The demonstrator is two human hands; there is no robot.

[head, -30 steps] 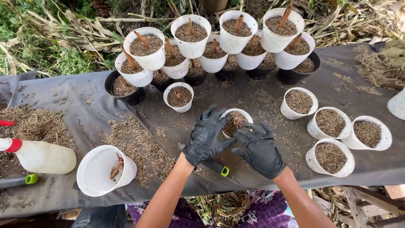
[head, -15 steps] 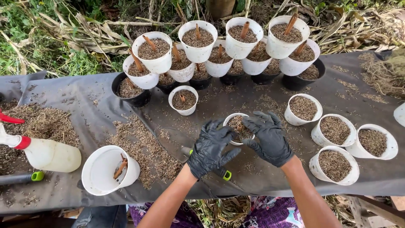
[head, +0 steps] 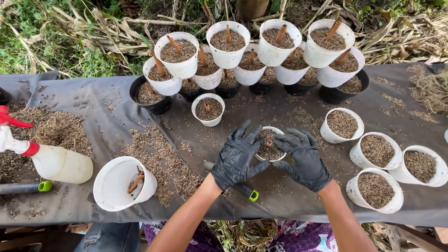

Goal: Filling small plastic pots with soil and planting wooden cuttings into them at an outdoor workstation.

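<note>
Far left edge of the table: a spray bottle [head: 55, 161] lies on its side, pale body, red trigger head pointing off the left edge. Just below it, a dark handle with a green end cap [head: 28, 187]. Loose husk mix is heaped on the grey cloth [head: 93, 100] around both.

Next right: a white bucket [head: 122, 184] tipped toward the viewer, a few brown stick cuttings inside. A broad scatter of husk [head: 158, 161] runs between it and the hands.

Centre: the left hand [head: 239, 156], black glove, fingers spread wide, cups the left side of a small white pot [head: 269, 144]. The pot stands upright on the cloth, filled with husk mix, a short brown stub showing at its left rim. The hand presses against the pot wall and rim rather than closing round it. A tool with a black grip and green tip [head: 242, 189] lies under the left wrist.

The right hand [head: 304, 158], also gloved black, meets the pot from the right; fingers open and curved, fingertips on the rim and over the fill. Neither hand lifts the pot.

Behind: a lone small pot [head: 208, 109], then a stacked row of white and black pots [head: 252, 53], most with an upright brown stick.

Right: four white pots [head: 382, 161] filled with husk, no sticks visible.
</note>
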